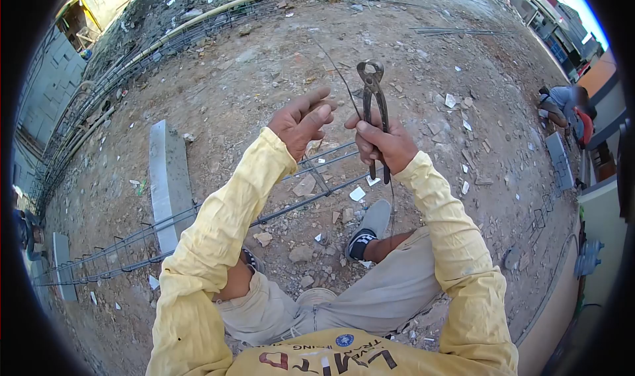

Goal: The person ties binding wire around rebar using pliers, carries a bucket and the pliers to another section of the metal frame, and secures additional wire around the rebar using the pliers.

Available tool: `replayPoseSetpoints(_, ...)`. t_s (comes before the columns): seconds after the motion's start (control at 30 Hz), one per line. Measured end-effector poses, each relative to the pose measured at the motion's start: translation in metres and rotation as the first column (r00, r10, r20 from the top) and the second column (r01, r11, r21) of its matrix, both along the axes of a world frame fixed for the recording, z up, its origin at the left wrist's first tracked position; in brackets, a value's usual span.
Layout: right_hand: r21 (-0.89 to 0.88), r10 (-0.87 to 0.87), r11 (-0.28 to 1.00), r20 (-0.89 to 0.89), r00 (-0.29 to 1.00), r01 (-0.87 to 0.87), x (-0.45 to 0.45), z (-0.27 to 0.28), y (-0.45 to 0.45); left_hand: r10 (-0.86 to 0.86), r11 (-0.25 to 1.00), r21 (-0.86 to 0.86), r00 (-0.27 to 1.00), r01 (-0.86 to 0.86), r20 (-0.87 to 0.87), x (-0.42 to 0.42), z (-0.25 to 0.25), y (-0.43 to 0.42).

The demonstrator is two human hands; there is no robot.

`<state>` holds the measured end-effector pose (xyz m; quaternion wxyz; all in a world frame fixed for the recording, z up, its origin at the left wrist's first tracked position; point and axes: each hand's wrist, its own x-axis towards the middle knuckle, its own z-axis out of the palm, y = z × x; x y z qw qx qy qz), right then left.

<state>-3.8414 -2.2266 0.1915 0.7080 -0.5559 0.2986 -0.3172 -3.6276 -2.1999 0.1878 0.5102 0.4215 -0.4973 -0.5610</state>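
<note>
My right hand [383,142] is closed around the handles of a pair of end-cutting pincers [374,104], whose jaws point up and away from me. A thin dark tie wire [340,78] rises from the same hand toward the upper left, and its tail hangs below near my knee. To the left of the wire, my left hand [303,123] is raised with fingers loosely bent and thumb apart, holding nothing that I can see. Below both hands runs a long rebar cage [291,207] of blue-grey bars and stirrups.
A concrete block [159,177] supports the cage at left, with another block [64,267] farther along. More rebar cages [165,48] lie at upper left. Rubble and white tile chips [357,194] litter the dirt. At far right, a person [562,104] crouches beside a slab [559,161].
</note>
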Motion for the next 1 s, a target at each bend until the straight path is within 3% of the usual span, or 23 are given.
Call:
replayPoseSetpoints(0.07,-0.004,0.128,0.992,-0.069,0.989,-0.129,0.008,-0.005,0.003,0.021,1.000,-0.004,0.984,-0.022,-0.178,0.011,0.004,-0.006)
replayPoseSetpoints(0.13,0.007,0.133,0.991,-0.163,0.978,-0.133,0.017,-0.007,0.007,0.018,1.000,0.003,0.935,-0.018,-0.354,0.024,-0.007,-0.010)
replayPoseSetpoints(0.23,0.038,0.084,0.996,-0.208,0.974,-0.078,0.027,-0.019,0.006,0.097,0.993,0.104,0.913,-0.061,-0.395,0.034,-0.027,-0.010)
replayPoseSetpoints(0.33,0.110,-0.034,0.993,-0.122,0.992,0.048,0.043,-0.029,-0.001,0.052,0.995,0.097,0.938,-0.019,-0.343,0.038,-0.038,-0.014)
replayPoseSetpoints(0.5,0.023,-0.186,0.980,-0.225,0.956,0.197,0.056,-0.039,-0.015,0.070,0.981,0.194,0.955,-0.013,-0.287,0.043,-0.055,-0.018)
replayPoseSetpoints(0.53,-0.011,-0.214,0.976,-0.247,0.945,0.218,0.056,-0.040,-0.019,0.079,0.967,0.251,0.990,-0.048,-0.116,0.046,-0.064,-0.023)
replayPoseSetpoints(0.57,-0.022,-0.235,0.971,-0.266,0.935,0.238,0.053,-0.040,-0.021,-0.010,0.966,0.257,0.983,-0.038,0.183,0.050,-0.079,-0.028)
replayPoseSetpoints(0.6,-0.038,-0.256,0.966,-0.281,0.925,0.256,0.049,-0.039,-0.024,-0.100,0.965,0.260,0.879,-0.028,0.466,0.056,-0.100,-0.034)
replayPoseSetpoints(0.63,-0.057,-0.279,0.960,-0.293,0.915,0.274,0.044,-0.037,-0.026,-0.178,0.965,0.260,0.687,-0.016,0.704,0.059,-0.121,-0.038)
replayPoseSetpoints(0.7,-0.082,-0.324,0.946,-0.335,0.885,0.315,0.034,-0.037,-0.028,-0.286,0.957,0.284,0.335,0.056,0.898,0.056,-0.157,-0.028)
replayPoseSetpoints(0.8,-0.069,-0.324,0.944,-0.375,0.869,0.322,0.020,-0.043,-0.030,-0.373,0.928,0.367,0.125,0.071,0.919,0.050,-0.207,-0.021)
replayPoseSetpoints(0.87,-0.044,-0.306,0.947,-0.432,0.849,0.318,0.012,-0.045,-0.029,-0.348,0.937,0.348,0.054,0.011,0.936,0.048,-0.239,-0.018)
replayPoseSetpoints(1.0,-0.311,-0.351,0.929,-0.570,0.743,0.200,0.001,-0.066,-0.030,-0.372,0.928,0.371,-0.092,-0.028,0.924,0.033,-0.251,-0.019)
